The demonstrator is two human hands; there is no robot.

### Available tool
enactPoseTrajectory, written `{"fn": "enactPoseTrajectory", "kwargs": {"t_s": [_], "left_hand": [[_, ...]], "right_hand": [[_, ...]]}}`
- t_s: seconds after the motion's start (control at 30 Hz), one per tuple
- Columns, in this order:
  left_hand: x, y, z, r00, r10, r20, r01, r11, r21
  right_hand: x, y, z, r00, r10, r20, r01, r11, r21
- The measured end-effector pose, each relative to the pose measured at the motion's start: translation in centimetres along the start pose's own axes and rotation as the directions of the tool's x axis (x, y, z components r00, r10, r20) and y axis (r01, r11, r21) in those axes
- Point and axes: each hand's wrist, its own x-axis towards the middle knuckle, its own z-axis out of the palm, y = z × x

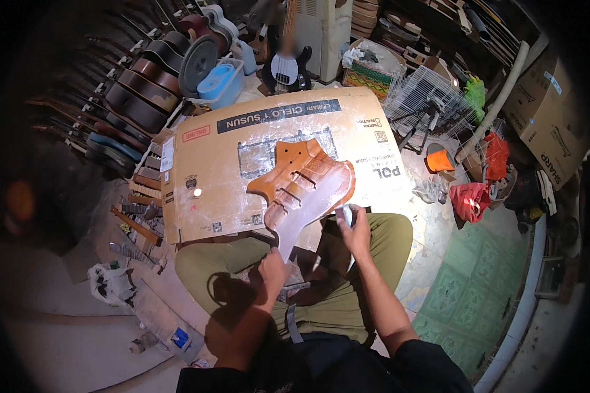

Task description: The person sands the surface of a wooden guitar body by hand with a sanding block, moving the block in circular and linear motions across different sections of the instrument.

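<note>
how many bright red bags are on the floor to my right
2: one red bag lies beside the right knee, another farther back near the wire rack. Clutter may hide more.

Both forearms are extended forward from the lower edge, over the bent knees. The left hand [273, 267] is closed, its fingers curled in a grip, the wrist held straight. The right hand [354, 229] is raised slightly further forward, its fingers [345, 213] pinched together, the wrist bent inward.
</note>
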Motion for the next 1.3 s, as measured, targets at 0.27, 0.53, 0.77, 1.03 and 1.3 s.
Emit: {"fn": "enactPoseTrajectory", "kwargs": {"t_s": [0.27, 0.53, 0.77, 1.03, 1.3], "left_hand": [[1.9, 3.2, -4.9, 0.963, -0.023, 0.269, 0.007, 0.998, 0.059], [12.3, 7.4, -5.6, 0.919, 0.344, -0.191, -0.349, 0.937, 0.005], [14.1, 8.7, -2.5, 0.979, 0.112, -0.173, -0.096, 0.991, 0.095], [14.7, 8.2, -1.4, 0.948, 0.144, -0.283, -0.114, 0.986, 0.119], [14.6, 9.0, -1.0, 0.949, 0.140, -0.283, -0.124, 0.989, 0.076]], "right_hand": [[11.7, -0.9, 0.5, 0.972, -0.236, 0.012, 0.222, 0.892, -0.394], [15.3, -0.1, 2.4, 0.957, -0.289, 0.020, 0.260, 0.827, -0.498], [8.2, -0.7, 4.5, 0.873, -0.408, 0.268, 0.486, 0.774, -0.405], [12.5, -0.3, 4.8, 0.990, -0.104, 0.100, 0.142, 0.812, -0.566], [17.4, -0.1, 3.4, 0.965, -0.252, -0.075, 0.179, 0.841, -0.511]]}}
